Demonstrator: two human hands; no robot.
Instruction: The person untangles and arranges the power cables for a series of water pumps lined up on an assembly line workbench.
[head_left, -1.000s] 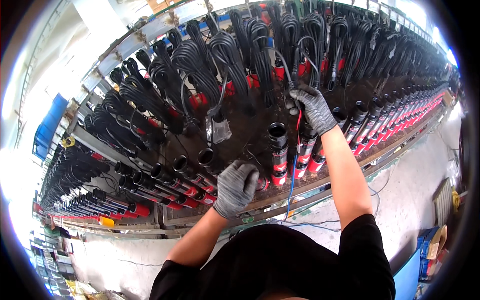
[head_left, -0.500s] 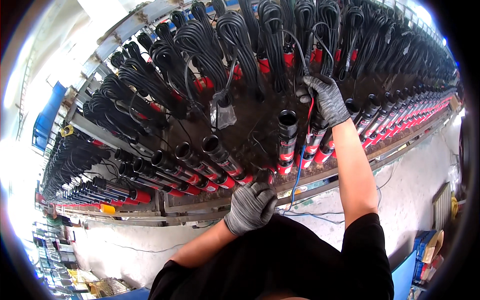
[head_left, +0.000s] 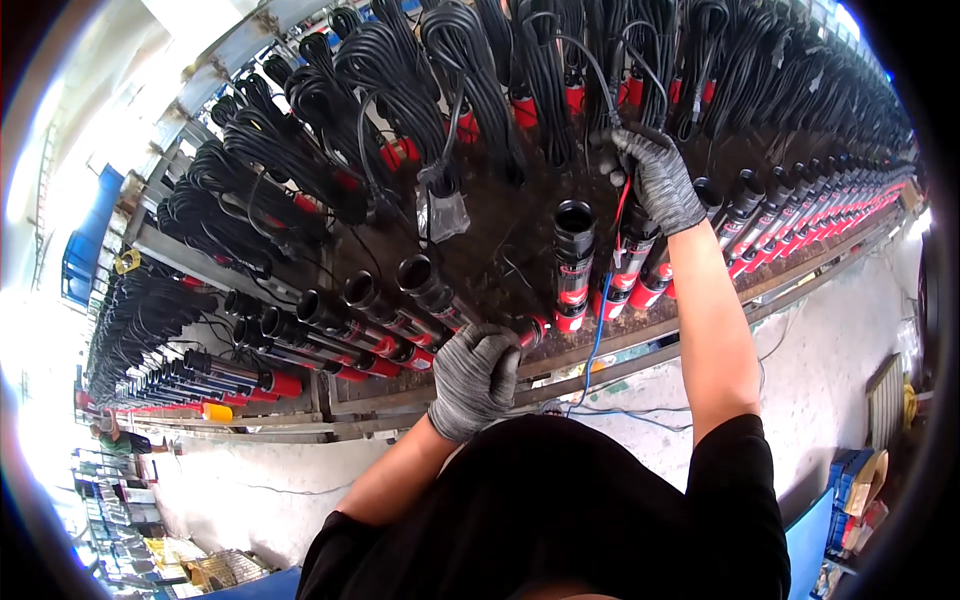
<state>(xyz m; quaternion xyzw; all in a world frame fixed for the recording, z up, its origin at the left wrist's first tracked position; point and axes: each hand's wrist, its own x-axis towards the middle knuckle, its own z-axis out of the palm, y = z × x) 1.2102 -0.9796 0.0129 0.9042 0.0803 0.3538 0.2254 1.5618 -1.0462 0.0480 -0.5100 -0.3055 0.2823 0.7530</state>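
My right hand (head_left: 655, 185), in a grey knit glove, is closed at the end of a hanging black cable. A red wire (head_left: 624, 205) runs down from its fingers, joined to a blue wire (head_left: 599, 345) that drops over the table edge. Just below stands an upright black-and-red cylinder (head_left: 574, 265), open at the top. My left hand (head_left: 472, 385), gloved alike, is curled into a fist at the front edge; anything inside it is hidden. A tilted black-and-red cylinder (head_left: 425, 283) passes behind it, and a short red-and-black end (head_left: 532, 330) shows beside it.
Bundled black cables (head_left: 385, 75) stand in rows across the back. More black-and-red cylinders (head_left: 745, 200) line the front edge on both sides. A clear plastic bag (head_left: 447, 213) hangs among the cables. Blue and dark cords lie on the floor (head_left: 820, 370). Another person (head_left: 120, 440) is far left.
My left hand has moved left and slightly up, still in a fist. My right hand stays closed at the cable end, shifted slightly up in view.
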